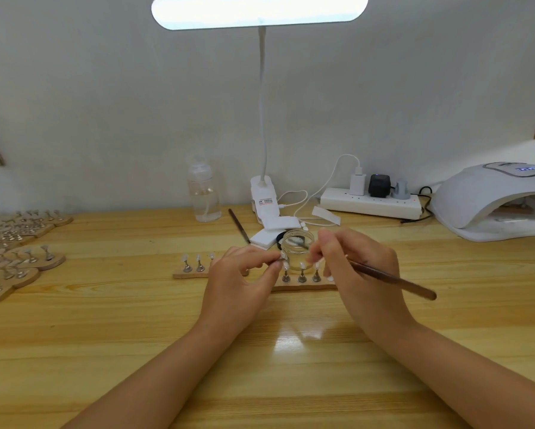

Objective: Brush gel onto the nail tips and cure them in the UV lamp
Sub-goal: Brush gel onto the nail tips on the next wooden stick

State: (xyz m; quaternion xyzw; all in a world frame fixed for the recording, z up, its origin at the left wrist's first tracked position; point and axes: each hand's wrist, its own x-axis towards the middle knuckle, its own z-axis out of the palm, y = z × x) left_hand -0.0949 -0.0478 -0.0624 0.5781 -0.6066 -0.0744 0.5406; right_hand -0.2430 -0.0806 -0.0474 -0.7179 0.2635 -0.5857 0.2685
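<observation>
Between hands, mid-desk | left hand (241, 274) pinches nail tip (282, 257) | right hand (352, 261) grips brush (393, 278), handle trailing right, bristles toward glass jar (297, 243), just right of tip | UV lamp (492, 202) far right.

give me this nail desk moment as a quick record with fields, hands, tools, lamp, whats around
left hand: left hand pinches a nail tip stand
right hand: right hand grips a brush, bristle end toward the glass jar
nail tips: rows on wooden bases under both hands
uv lamp: UV lamp far right, display lit
nearby: spare brush, clear bottle, power strip, more stands at left
</observation>
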